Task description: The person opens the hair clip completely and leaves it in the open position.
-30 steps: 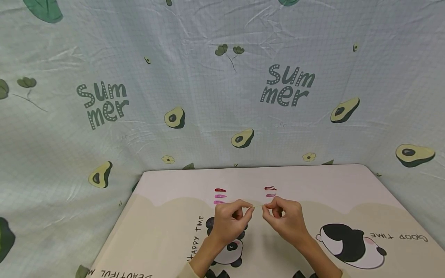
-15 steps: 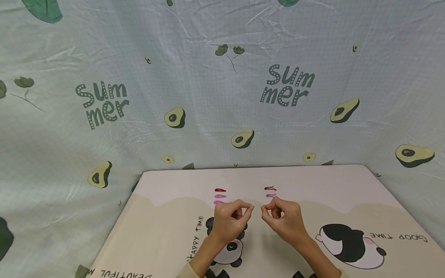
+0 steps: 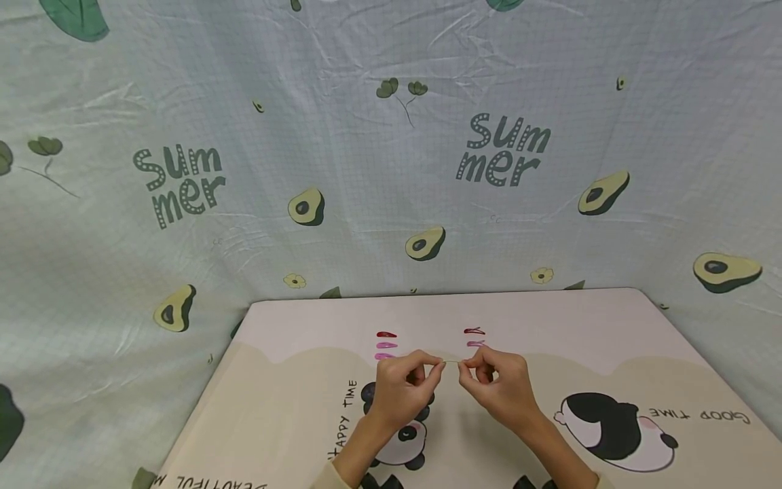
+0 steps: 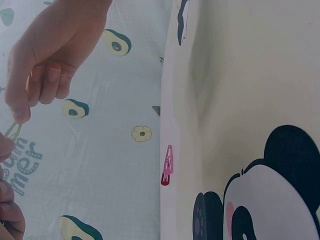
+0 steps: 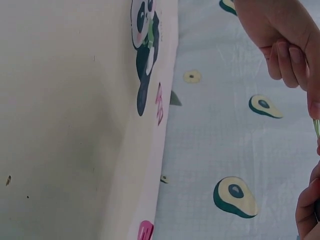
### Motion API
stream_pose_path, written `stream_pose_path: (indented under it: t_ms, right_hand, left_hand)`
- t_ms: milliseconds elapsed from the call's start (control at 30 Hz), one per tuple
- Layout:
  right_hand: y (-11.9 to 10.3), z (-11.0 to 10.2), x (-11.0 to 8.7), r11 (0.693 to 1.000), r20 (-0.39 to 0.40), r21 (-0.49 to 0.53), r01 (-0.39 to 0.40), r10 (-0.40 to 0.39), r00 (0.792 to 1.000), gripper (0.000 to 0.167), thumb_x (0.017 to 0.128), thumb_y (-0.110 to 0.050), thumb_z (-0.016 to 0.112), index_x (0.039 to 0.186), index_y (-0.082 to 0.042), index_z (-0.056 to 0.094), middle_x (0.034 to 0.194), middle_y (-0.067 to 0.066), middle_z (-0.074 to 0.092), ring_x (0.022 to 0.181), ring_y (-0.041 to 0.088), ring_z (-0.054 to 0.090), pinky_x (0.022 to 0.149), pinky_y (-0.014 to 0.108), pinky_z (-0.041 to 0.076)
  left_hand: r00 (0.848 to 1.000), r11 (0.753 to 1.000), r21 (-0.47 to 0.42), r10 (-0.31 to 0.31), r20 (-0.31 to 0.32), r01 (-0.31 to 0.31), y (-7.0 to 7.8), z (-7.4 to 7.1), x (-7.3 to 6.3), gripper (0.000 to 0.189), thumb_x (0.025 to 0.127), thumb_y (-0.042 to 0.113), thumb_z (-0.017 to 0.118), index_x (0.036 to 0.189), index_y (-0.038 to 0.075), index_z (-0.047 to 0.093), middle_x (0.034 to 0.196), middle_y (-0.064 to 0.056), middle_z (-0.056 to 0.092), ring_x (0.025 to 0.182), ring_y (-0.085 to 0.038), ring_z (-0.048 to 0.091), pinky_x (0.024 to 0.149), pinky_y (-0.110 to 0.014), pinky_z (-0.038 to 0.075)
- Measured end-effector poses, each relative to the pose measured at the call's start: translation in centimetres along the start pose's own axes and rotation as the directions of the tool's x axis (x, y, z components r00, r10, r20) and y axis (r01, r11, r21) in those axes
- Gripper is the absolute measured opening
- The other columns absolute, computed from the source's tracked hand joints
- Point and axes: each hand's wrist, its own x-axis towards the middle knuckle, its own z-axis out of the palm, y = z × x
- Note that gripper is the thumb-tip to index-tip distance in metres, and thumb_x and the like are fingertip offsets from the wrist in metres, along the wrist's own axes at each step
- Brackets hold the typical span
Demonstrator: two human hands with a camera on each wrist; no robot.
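Between my two hands, a thin pale green snap hair clip (image 3: 451, 361) is stretched sideways above the table. My left hand (image 3: 406, 388) pinches one end with thumb and forefinger, its other fingers curled. At the opposite end my right hand (image 3: 502, 387) has the same kind of pinch. Up close in the left wrist view, the clip (image 4: 14, 131) shows as a narrow green frame, its ends covered by fingertips. The right wrist view catches just a sliver of the clip (image 5: 316, 127) at its edge.
Behind my left hand lie a red hair clip (image 3: 386, 334) and pink ones (image 3: 386, 345) in a column. Behind my right hand, a dark red clip (image 3: 474, 331) and a pink clip (image 3: 475, 343) look sprung apart. A printed curtain (image 3: 366, 149) hangs beyond the table (image 3: 275, 394).
My hands came slightly closer together early on, and the thin clip between the fingertips became easier to see. Since half a second ago the hands have barely moved.
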Motion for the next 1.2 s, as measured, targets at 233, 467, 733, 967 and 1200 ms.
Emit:
stream_pose_path:
  t_ms: [233, 467, 733, 967, 1200]
  right_hand:
    - [-0.04, 0.03, -0.02, 1.000, -0.001, 0.006, 0.005, -0.005, 1.000, 0.034, 0.066, 0.013, 0.082, 0.072, -0.015, 0.064, 0.054, -0.011, 0.046, 0.054, -0.007, 0.037, 0.048, 0.010, 0.033]
    - [0.06, 0.00, -0.01, 1.000, 0.006, 0.012, 0.010, -0.010, 1.000, 0.034, 0.066, 0.013, 0.081, 0.071, -0.016, 0.063, 0.053, -0.011, 0.045, 0.054, -0.009, 0.036, 0.048, 0.009, 0.032]
    - [-0.04, 0.00, -0.02, 1.000, 0.006, 0.005, 0.006, -0.006, 1.000, 0.034, 0.066, 0.013, 0.081, 0.071, -0.015, 0.063, 0.054, -0.010, 0.045, 0.055, -0.009, 0.036, 0.048, 0.010, 0.032]
    - [-0.15, -0.08, 0.02, 1.000, 0.010, 0.001, -0.002, 0.002, 1.000, 0.034, 0.066, 0.013, 0.081, 0.071, -0.016, 0.063, 0.054, -0.011, 0.045, 0.055, -0.008, 0.036, 0.048, 0.010, 0.032]
    - [-0.11, -0.14, 0.03, 1.000, 0.010, -0.004, 0.004, -0.004, 1.000, 0.033, 0.067, 0.013, 0.080, 0.071, -0.015, 0.063, 0.054, -0.011, 0.044, 0.054, -0.008, 0.036, 0.048, 0.010, 0.032]
  left_hand:
    - [0.999, 0.999, 0.007, 0.034, -0.009, -0.034, 0.02, -0.04, 0.06, 0.017, 0.079, -0.003, 0.081, 0.089, 0.011, 0.077, 0.049, 0.003, 0.046, 0.047, 0.002, 0.035, 0.046, -0.006, 0.027]
    - [0.999, 0.999, 0.000, 0.039, -0.005, -0.039, -0.28, 0.07, 0.06, 0.017, 0.079, -0.005, 0.080, 0.087, 0.010, 0.076, 0.049, 0.003, 0.044, 0.047, 0.002, 0.033, 0.046, -0.007, 0.026]
    - [0.999, 0.999, 0.001, 0.042, -0.008, -0.042, -0.32, 0.10, 0.01, 0.018, 0.080, -0.004, 0.080, 0.088, 0.011, 0.076, 0.049, 0.004, 0.044, 0.047, 0.002, 0.034, 0.046, -0.006, 0.026]
    - [0.999, 0.999, 0.002, 0.038, -0.006, -0.038, -0.33, 0.13, 0.02, 0.018, 0.080, -0.004, 0.080, 0.088, 0.011, 0.076, 0.049, 0.004, 0.044, 0.047, 0.002, 0.034, 0.046, -0.006, 0.026]
    - [0.999, 0.999, 0.010, 0.035, -0.002, -0.035, -0.36, 0.13, -0.01, 0.018, 0.080, -0.004, 0.080, 0.088, 0.011, 0.076, 0.049, 0.004, 0.044, 0.048, 0.004, 0.033, 0.045, -0.006, 0.026]
